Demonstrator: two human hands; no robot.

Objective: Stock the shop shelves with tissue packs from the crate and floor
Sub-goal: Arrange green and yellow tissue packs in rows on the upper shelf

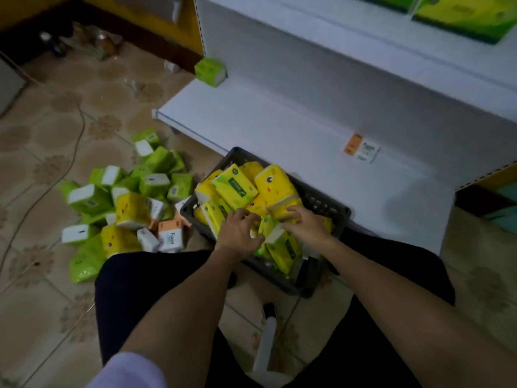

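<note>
A dark plastic crate (321, 203) stands on the floor against the low white shelf (279, 121) and holds several yellow tissue packs (274, 183). Both my hands are inside it. My left hand (240, 231) lies with curled fingers over the packs at the crate's near left. My right hand (305, 222) rests with spread fingers on a yellow-green pack (285, 247) beside it. Whether either hand has a firm hold is unclear. A single green pack (210, 71) stands at the shelf's far left corner.
A heap of green, yellow and orange tissue packs (126, 203) lies on the tiled floor left of the crate. Green packs (464, 15) sit on the upper shelf. A price tag (362, 148) hangs on the shelf edge. My knees flank the crate.
</note>
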